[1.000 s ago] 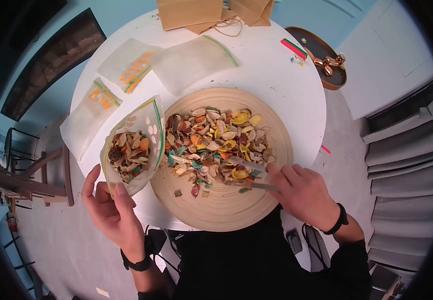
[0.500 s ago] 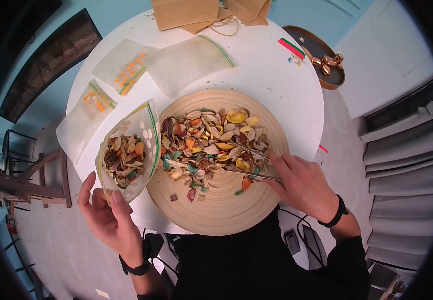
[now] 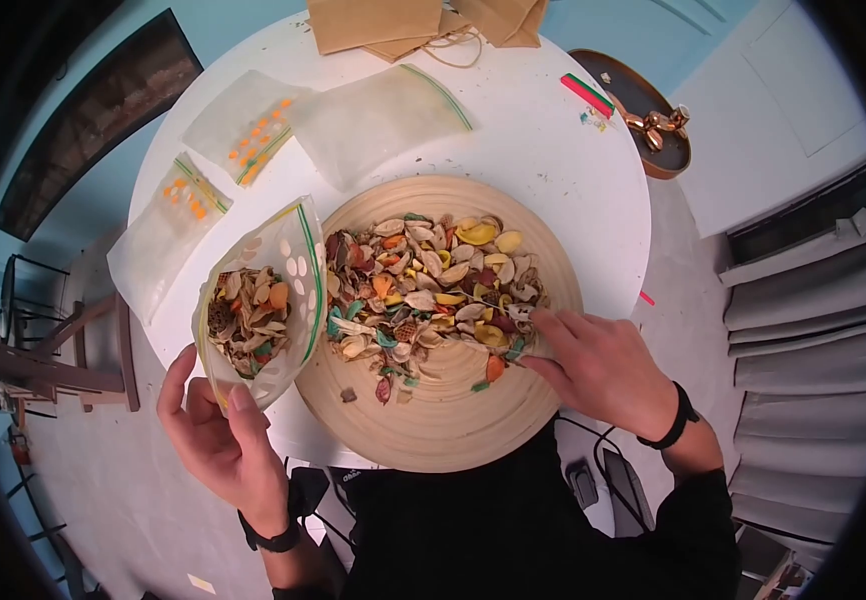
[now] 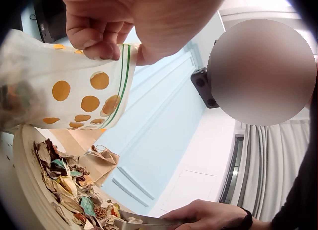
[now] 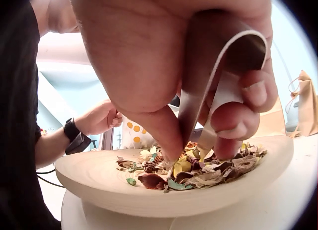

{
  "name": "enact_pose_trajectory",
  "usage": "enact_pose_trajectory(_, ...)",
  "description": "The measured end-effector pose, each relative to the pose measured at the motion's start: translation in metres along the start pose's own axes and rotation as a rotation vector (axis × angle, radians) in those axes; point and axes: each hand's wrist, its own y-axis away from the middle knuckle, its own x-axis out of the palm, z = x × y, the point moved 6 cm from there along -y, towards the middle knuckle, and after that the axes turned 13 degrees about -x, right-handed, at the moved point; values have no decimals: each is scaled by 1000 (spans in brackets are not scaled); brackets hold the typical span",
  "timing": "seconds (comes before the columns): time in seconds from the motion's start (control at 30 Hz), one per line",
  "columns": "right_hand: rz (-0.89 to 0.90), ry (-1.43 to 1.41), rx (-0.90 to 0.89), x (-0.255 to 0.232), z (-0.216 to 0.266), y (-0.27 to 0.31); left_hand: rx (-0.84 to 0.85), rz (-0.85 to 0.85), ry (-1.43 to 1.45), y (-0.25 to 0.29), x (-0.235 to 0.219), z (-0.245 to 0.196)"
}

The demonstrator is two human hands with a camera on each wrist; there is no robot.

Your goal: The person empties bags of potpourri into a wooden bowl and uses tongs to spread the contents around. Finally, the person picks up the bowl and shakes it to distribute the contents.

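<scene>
The left hand [image 3: 231, 440] pinches the lower edge of a clear zip bag [image 3: 298, 330] with a green seal and dots; dried petals and a dark pod [image 3: 253, 310] lie inside it. Metal tongs [image 5: 203, 86] are gripped by the right hand [image 3: 608, 380], thumb on one arm and fingers on the other. Their tips are down among the mixed dried petals [image 3: 423, 290] at the right part of a round wooden plate [image 3: 403, 440]; whether they hold any petals cannot be made out. The bag's open mouth faces the plate.
Two bags with orange dots [image 3: 178, 220] and a larger plain zip bag [image 3: 383, 120] lie flat on the white round table [image 3: 523, 130]. Brown paper bags [image 3: 373, 25] are at the far edge. Red and green strips [image 3: 588, 95] lie near a side tray [image 3: 668, 155] with a shiny figurine.
The tong arms, spread apart half a second ago, are closer together over the petals. The bag and left hand have hardly moved.
</scene>
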Motion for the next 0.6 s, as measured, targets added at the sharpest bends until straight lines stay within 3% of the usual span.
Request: enact_pose_trajectory(0.6,-21,63,-8,-10,7,-1,-20,56,17,-1,-8,6)
